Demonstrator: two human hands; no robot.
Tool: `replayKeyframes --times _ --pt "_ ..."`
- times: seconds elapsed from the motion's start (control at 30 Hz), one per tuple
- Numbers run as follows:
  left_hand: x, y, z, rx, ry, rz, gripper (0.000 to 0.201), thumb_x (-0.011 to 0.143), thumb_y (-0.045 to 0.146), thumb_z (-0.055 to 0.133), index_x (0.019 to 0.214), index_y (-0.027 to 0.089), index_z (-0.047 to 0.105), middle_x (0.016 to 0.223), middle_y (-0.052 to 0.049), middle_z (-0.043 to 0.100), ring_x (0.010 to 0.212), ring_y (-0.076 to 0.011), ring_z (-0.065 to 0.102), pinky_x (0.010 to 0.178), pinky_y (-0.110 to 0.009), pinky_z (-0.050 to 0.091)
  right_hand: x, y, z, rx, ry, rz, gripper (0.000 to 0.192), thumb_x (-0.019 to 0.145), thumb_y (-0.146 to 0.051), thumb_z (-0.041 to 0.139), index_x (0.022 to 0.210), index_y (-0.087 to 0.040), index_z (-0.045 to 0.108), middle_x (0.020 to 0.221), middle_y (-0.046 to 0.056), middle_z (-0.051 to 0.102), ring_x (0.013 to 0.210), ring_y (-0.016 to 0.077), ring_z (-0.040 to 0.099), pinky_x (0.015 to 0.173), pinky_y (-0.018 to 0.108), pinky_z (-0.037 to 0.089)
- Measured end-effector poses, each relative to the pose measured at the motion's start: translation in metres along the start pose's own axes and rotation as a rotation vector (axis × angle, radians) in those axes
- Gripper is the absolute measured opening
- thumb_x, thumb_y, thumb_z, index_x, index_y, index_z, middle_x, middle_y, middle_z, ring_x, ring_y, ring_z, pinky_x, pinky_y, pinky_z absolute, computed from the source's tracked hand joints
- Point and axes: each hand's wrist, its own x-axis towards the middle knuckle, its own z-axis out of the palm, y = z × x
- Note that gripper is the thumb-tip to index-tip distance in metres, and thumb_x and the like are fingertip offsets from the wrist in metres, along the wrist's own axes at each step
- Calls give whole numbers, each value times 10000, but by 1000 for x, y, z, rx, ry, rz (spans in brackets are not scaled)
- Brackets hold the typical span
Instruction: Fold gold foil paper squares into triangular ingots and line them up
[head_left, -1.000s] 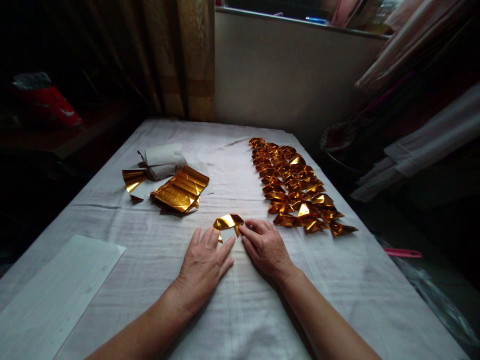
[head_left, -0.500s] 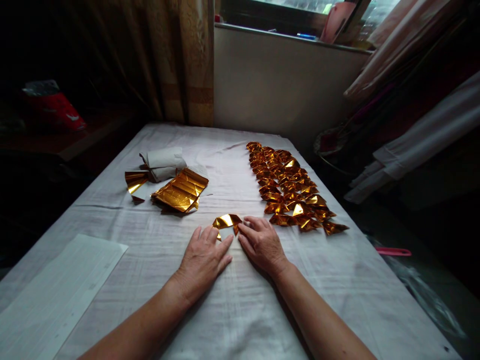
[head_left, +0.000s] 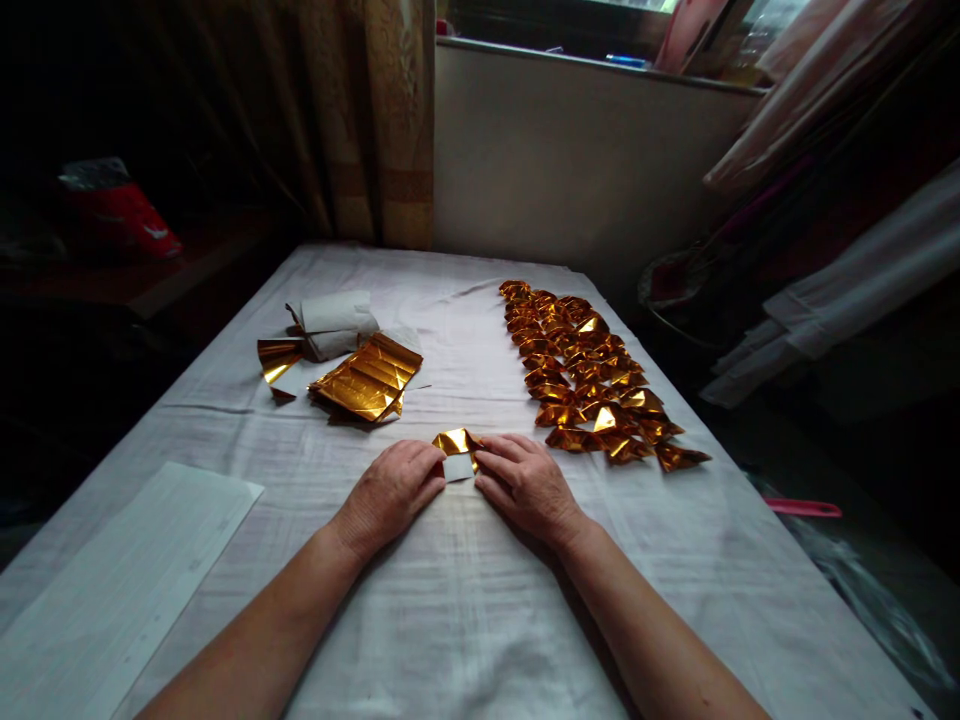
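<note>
A small piece of gold foil paper [head_left: 454,441] lies partly folded on the white cloth, its pale backing showing toward me. My left hand [head_left: 390,492] is closed at its left edge, fingers together with the tips on the paper. On the opposite edge, my right hand [head_left: 529,490] pinches the paper between thumb and fingers. Both hands rest low on the cloth and cover the sides of the piece. Beyond the left hand is a stack of gold foil sheets [head_left: 367,378]. Rows of folded gold foil ingots [head_left: 592,375] stand to the right.
White paper bundles [head_left: 334,310] and a curled foil strip [head_left: 279,358] lie behind the stack. A pale sheet of paper [head_left: 135,570] is at the left. Past the table's right edge are a pink handle [head_left: 802,508] and hanging clothes [head_left: 832,280].
My left hand has drawn back to the left edge of the foil paper and its fingers have curled in. More pale backing shows. The right hand stays at its edge.
</note>
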Motion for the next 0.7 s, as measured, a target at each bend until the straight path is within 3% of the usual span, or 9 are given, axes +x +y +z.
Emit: replayKeyframes --times 0.13,0.23,0.4,0.7 --pt "0 -2 -1 -33 9 -11 207 833 232 697 1006 210 586 1045 -47 681 1003 -219 610 915 -365 505 4 -3 -1 -12 -60 43 324 836 -350 700 1139 -235 691 1272 78 660 1121 264 587 956 429 476" --pt "1 -2 0 -39 24 -11 178 832 221 697 982 214 602 1042 -42 681 1002 -212 612 912 -358 506 7 -9 -1 -48 -76 98 329 813 -356 719 1116 -230 697 1243 83 670 1107 276 591 926 429 477" --pt "2 -3 2 -7 93 29 57 872 227 652 924 204 650 1058 -52 678 1003 -202 619 906 -343 513 11 -17 0 -96 -31 135 285 801 -352 729 1045 -207 704 1172 89 695 1039 273 612 853 404 481" --pt "2 1 6 173 112 81 75 913 226 598 912 188 662 1028 -69 693 940 -202 645 861 -329 525 11 -18 9 -179 38 75 240 849 -354 680 1028 -195 686 1117 92 711 983 256 618 829 378 459"
